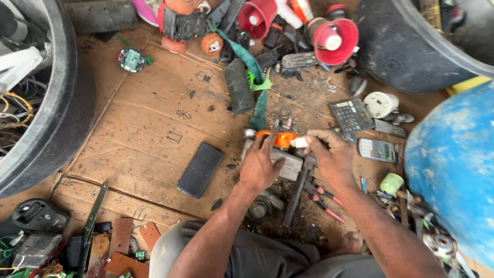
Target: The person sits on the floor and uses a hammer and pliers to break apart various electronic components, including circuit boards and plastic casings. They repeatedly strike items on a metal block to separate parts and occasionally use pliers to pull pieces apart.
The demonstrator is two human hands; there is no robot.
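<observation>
My left hand [260, 166] and my right hand [332, 157] both grip a small orange and white part [284, 139], held just above a grey rectangular metal block [289, 163] on the cardboard floor. The left fingers pinch its orange end, the right fingers its white end. A hammer [298, 190] and red-handled pliers [325, 200] lie under my right wrist. A round dark metal part [259, 209] sits below my left wrist.
A flat black panel [200, 170] lies to the left. Calculators [351, 116] [376, 150], a white round plug [381, 104] and red megaphones [334, 38] lie beyond. A blue drum [458, 164] stands right, a black tub [56, 118] of wires left, another black tub [406, 51] far right.
</observation>
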